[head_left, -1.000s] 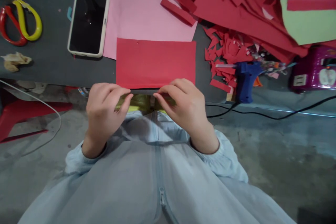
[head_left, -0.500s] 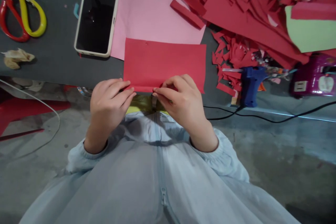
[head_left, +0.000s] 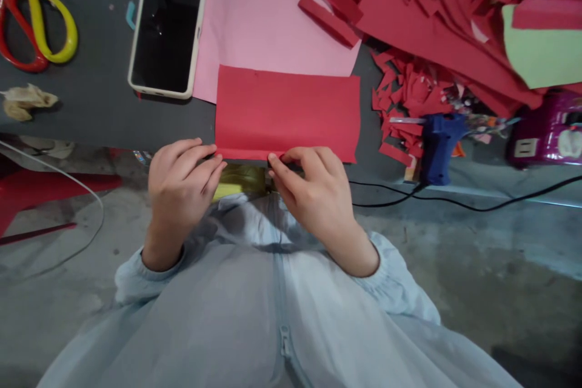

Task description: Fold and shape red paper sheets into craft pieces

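A rectangular sheet of red paper (head_left: 286,110) lies at the table's near edge, with a narrow fold along its lower side. My left hand (head_left: 180,180) pinches the sheet's lower left corner between thumb and fingers. Near the middle of the folded edge, my right hand (head_left: 316,185) is closed, fingertips pressed on the fold. Beneath the red sheet's upper part lies a larger pink sheet (head_left: 268,18). A phone in a pale case (head_left: 168,30) rests on the pink sheet's left side.
Scissors with red and yellow handles (head_left: 48,24) lie far left, above a crumpled tan scrap (head_left: 28,102). To the right are heaped red paper strips (head_left: 436,24), small red scraps (head_left: 409,88), a blue glue gun (head_left: 440,145) with a black cord, and a purple object (head_left: 543,130).
My left hand has shifted slightly left, toward the corner of the red sheet. My right hand has moved slightly down along the folded edge, its fingers still closed.
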Available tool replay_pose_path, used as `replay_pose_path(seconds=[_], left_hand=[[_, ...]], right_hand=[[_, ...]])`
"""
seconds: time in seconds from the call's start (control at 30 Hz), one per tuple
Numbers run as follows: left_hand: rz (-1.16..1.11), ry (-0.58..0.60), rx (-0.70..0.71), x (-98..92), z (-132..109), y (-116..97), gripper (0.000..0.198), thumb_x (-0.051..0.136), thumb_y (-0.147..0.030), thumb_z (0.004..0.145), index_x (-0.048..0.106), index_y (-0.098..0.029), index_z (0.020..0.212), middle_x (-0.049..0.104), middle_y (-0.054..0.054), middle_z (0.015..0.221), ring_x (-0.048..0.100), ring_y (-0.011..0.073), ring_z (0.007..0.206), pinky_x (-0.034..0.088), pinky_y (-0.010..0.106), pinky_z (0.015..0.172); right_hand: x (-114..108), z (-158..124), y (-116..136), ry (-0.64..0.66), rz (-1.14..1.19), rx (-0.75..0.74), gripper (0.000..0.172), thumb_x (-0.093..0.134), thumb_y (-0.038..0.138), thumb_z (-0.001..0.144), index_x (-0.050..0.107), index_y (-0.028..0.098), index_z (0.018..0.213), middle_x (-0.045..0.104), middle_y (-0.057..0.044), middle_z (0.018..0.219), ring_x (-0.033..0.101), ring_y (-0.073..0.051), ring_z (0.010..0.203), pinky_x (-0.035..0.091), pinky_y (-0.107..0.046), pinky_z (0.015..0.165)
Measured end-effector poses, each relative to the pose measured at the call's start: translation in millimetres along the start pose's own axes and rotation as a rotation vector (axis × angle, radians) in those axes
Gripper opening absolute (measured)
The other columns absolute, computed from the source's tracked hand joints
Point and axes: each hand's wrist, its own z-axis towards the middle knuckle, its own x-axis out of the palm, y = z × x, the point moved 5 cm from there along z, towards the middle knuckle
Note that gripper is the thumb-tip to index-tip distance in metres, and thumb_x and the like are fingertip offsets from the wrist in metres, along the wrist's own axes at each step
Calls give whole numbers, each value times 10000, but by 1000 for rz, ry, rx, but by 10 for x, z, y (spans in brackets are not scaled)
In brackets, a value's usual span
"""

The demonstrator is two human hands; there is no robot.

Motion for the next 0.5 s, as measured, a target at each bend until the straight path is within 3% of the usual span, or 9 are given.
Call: replay_pose_path(seconds=[0.3, 0.5], left_hand=[[143, -22, 7, -60, -20, -40, 57, 693, -274, 881, 722, -320, 865, 689, 15, 760, 597, 241, 811, 420, 454, 718], [176, -15, 25, -39, -24, -53, 33, 689, -295, 888, 716, -312, 889, 671, 4, 717, 594, 221, 773, 400, 420, 684]], right_hand=[[-4, -40, 87, -37, -80, 58, 231, 548, 208, 970, 710, 188, 1134, 679, -96, 972, 526, -213, 889, 428, -362, 790], [-6, 155, 10, -43, 35, 33, 253, 514, 278, 992, 722, 169, 899, 677, -113, 961, 514, -233, 897, 416, -370, 781]])
